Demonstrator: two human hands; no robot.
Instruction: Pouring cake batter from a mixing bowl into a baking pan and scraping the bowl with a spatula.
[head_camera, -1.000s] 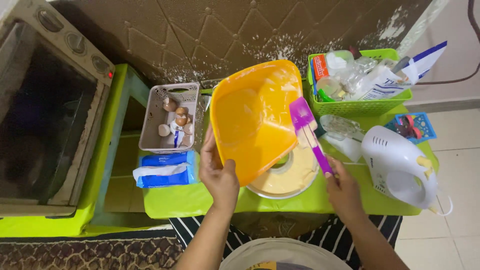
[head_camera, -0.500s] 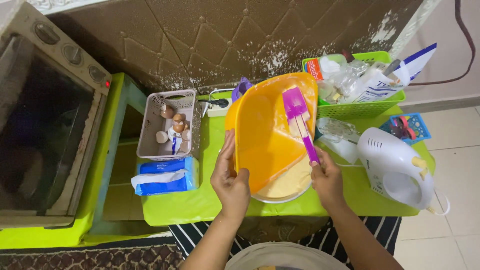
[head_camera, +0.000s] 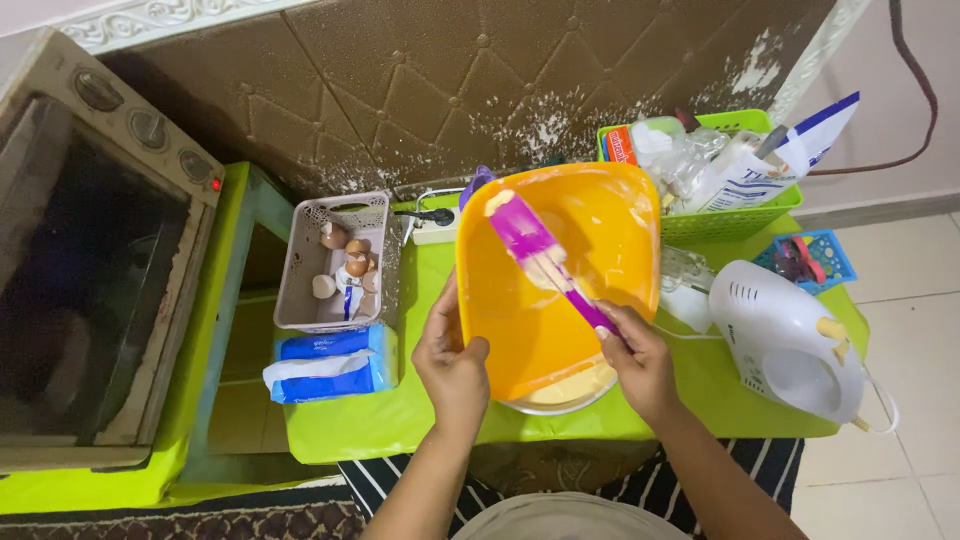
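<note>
Orange mixing bowl (head_camera: 560, 270), tipped up on edge between the two hands, its inside facing the camera and its lower rim hanging over a round pan (head_camera: 565, 388) of pale batter. Left hand (head_camera: 452, 360) is clamped on the bowl's near-left rim, thumb hooked over the inside, fingers behind. Right hand (head_camera: 635, 362) is wrapped around the handle of a purple spatula (head_camera: 545, 258), whose blade lies flat against the bowl's inner wall, up and away from that hand, with pale batter smeared on it. Streaks of batter show on the bowl's wall around the blade.

Just beyond the right hand, on its outer side, a white hand mixer (head_camera: 790, 340) lies on the lime-green table (head_camera: 400, 420), apart from the fingers. Further out past it sits a small blue basket (head_camera: 810, 258). Up beyond the bowl on the right-hand side, a green basket (head_camera: 740, 215) stuffed with plastic bags and packets touches the bowl's far edge.

Off the left hand's outer side, a grey basket (head_camera: 338, 262) holds broken eggshells, and nearer in lies a blue packet of tissues (head_camera: 330, 362), close to the left wrist but not touching. A white power strip (head_camera: 435, 225) sits beyond the left hand, beside the bowl. Well out past the left, an oven (head_camera: 90, 260) with a dark glass door.
</note>
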